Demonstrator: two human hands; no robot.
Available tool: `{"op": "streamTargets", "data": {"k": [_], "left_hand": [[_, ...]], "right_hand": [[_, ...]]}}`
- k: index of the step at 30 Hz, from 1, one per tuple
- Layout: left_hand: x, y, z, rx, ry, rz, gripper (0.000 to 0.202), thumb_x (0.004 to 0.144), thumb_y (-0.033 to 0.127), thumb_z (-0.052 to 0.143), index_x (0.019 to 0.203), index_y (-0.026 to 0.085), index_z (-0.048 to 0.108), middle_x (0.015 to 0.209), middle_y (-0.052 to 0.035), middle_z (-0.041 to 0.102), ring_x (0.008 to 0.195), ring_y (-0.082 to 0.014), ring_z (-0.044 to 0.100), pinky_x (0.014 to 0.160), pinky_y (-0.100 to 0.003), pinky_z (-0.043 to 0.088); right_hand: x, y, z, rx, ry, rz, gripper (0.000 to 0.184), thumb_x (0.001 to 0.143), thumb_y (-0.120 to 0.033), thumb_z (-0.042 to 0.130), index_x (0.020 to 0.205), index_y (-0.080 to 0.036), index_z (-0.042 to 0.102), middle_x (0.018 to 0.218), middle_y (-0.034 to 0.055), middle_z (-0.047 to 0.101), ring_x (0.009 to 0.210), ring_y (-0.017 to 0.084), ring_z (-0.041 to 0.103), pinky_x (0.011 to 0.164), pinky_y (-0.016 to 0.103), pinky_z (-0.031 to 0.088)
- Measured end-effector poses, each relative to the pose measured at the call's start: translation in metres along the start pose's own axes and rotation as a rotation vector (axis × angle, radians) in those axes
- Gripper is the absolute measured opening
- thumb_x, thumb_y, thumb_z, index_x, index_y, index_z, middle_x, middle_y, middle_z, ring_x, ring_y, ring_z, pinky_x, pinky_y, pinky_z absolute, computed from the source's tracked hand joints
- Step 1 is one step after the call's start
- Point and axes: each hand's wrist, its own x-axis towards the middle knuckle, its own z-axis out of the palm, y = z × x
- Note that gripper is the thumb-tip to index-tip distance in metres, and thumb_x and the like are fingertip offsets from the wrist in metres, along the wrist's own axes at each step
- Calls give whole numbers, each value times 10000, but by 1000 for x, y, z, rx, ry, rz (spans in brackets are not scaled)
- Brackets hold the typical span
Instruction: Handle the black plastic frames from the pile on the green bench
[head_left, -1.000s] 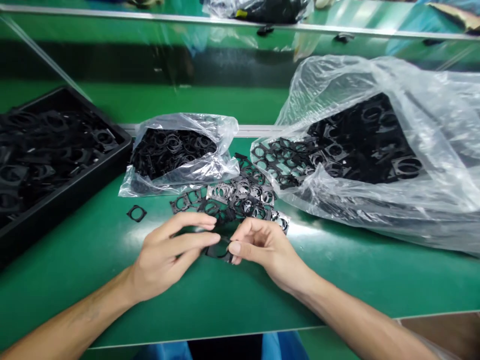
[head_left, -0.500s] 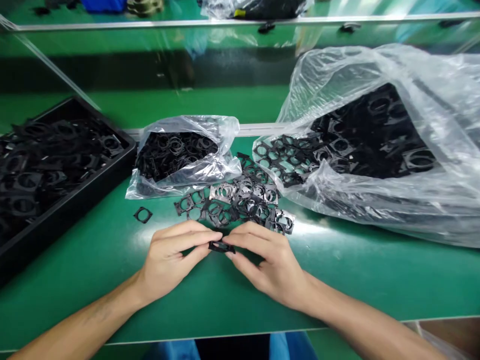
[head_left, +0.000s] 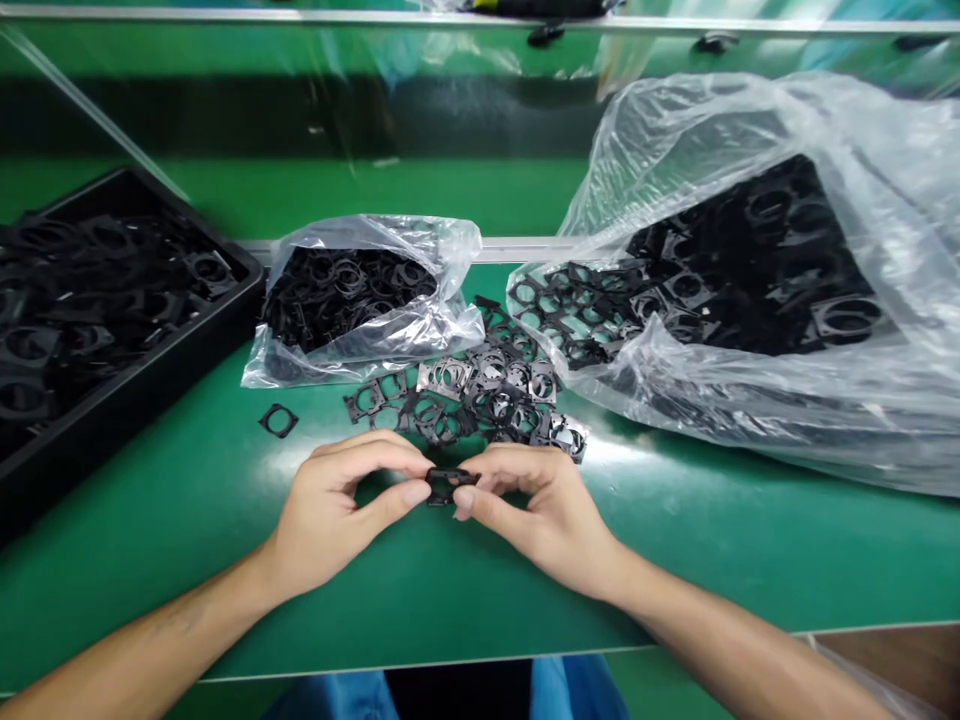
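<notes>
Between my two hands, a small black plastic frame with a round opening is held just above the green table. My left hand pinches its left side between thumb and fingers. The right side is gripped by my right hand, thumb in front and fingers behind. Whether it is one piece or two stacked together I cannot tell. Just beyond my hands lies a loose pile of flat black frames with round holes. A single black ring-shaped frame lies apart to the left.
A black tray heaped with black parts stands at the left. Behind the pile sits a small clear plastic bag of black rings. A large clear bag of frames spreads over the right. A metal rail runs along the back.
The held frame has been tilted, so its opening now faces me more. My left thumb and right fingers have shifted on it. The view has moved slightly.
</notes>
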Motion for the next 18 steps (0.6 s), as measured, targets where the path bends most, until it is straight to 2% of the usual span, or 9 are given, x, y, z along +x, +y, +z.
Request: {"op": "streamTargets", "data": {"k": [5, 8, 11, 15, 18], "left_hand": [[0, 1, 4, -95, 23, -128, 110, 842, 139, 769, 902, 228, 795, 824, -1, 764, 740, -113, 713, 694, -160, 570], [1, 1, 2, -165, 15, -235, 54, 853, 184, 764, 880, 216, 797, 801, -4, 770, 691, -114, 706, 647, -159, 557], [2, -1, -1, -228, -54, -355, 102, 892, 278, 742, 857, 200, 798, 745, -14, 759, 647, -120, 675, 599, -172, 524], [5, -4, -5, -386, -202, -460, 231, 923, 377, 716, 830, 177, 786, 734, -31, 754, 685, -139, 683, 663, -203, 531], [6, -6, -5, -451, -228, -497, 247, 915, 392, 726, 823, 170, 780, 732, -32, 750, 689, -135, 682, 679, -203, 529]], "right_hand": [[1, 0, 2, 117, -2, 133, 259, 831, -393, 814, 842, -135, 797, 683, 38, 749, 608, 128, 642, 579, 228, 470], [2, -1, 2, 211, -23, 210, 348, 783, -480, 842, 836, -140, 792, 667, 35, 750, 591, 126, 641, 575, 231, 462], [2, -1, 1, 284, -52, 262, 379, 753, -513, 856, 825, -147, 789, 660, 32, 750, 603, 138, 668, 603, 245, 489], [3, -2, 2, 304, -76, 288, 389, 733, -517, 868, 802, -143, 785, 647, 24, 738, 608, 137, 679, 612, 243, 500], [3, -2, 2, 301, -77, 303, 400, 735, -518, 867, 811, -134, 786, 651, 28, 738, 607, 131, 676, 607, 235, 494]]}}
